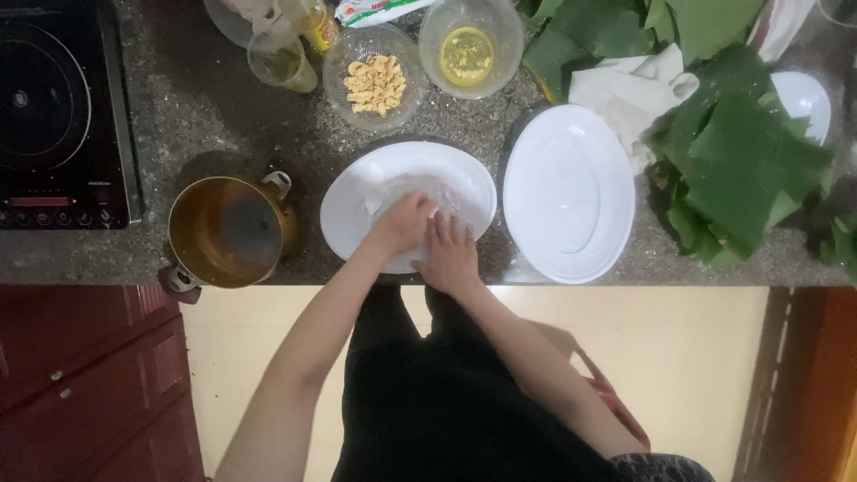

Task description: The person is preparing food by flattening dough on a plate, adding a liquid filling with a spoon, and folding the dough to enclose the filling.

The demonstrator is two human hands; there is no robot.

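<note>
Both hands work inside a white oval ceramic plate [357, 201] at the middle of the grey speckled stone desk [178, 98], near its front edge. The left hand [406, 221] is curled, fingers together, pressing on a thin translucent white sheet [446, 189] that lies flat in the plate. The right hand [449, 254] lies flat, fingers spread apart, on the near edge of the sheet, touching the left hand; it clamps nothing. Whether the left grip pinches the sheet, cannot tell.

Just right of the plate, a second white oval plate [569, 192], bare, almost touching it. Right of that and farther back, a pile of green banana leaves [736, 161] with a cream folded cloth [625, 89] on its left edge and a small white bowl [803, 98] half hidden by the leaves.

Left of the working plate, a brass-coloured metal pot [228, 230] with side handles, near the desk edge. Far left, a black induction cooktop [54, 107].

Far side: clear glass bowl of pale cashew pieces [375, 82], just behind the plate; clear plastic bowl with yellow liquid [469, 54] right of it; a small glass of yellowish oil [281, 62] left of it. Nothing stands between the hands and the plate.
</note>
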